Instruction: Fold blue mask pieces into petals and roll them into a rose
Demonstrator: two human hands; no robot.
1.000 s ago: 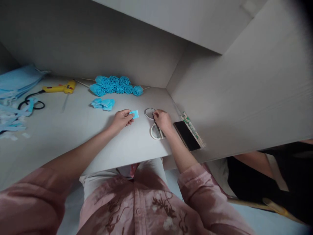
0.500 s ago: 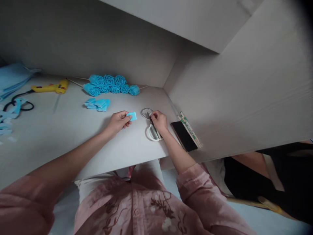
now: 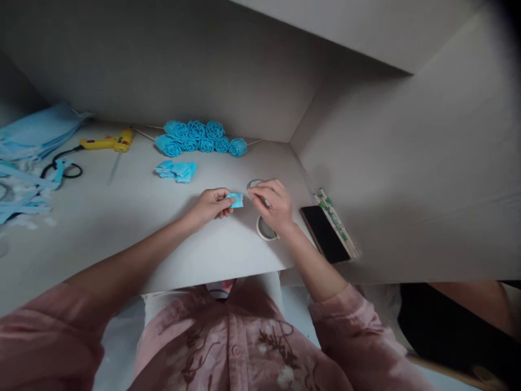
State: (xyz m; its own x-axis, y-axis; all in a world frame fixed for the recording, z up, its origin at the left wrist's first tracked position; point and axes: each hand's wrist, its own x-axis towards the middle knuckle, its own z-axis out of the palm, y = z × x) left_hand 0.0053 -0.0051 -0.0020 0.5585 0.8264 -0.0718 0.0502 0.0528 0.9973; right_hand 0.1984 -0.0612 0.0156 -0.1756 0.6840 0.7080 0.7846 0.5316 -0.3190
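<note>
Blue piece: a small blue folded piece is held out over the pale tabletop, its free end pointed toward the right hand.
Left hand: the piece is pinched between thumb and fingers of the left hand.
Right hand: the fingers are bent and bunched (whether anything is held between them cannot be told).
Change: the gap between the right fingertips and the piece has been narrowed since half a second ago, so the piece is now brought within easy reach of both hands.
Rings: a white ring and a thin ring are partly hidden by the right hand.
Beyond: loose blue pieces are heaped before the blue rolled flowers.
</note>
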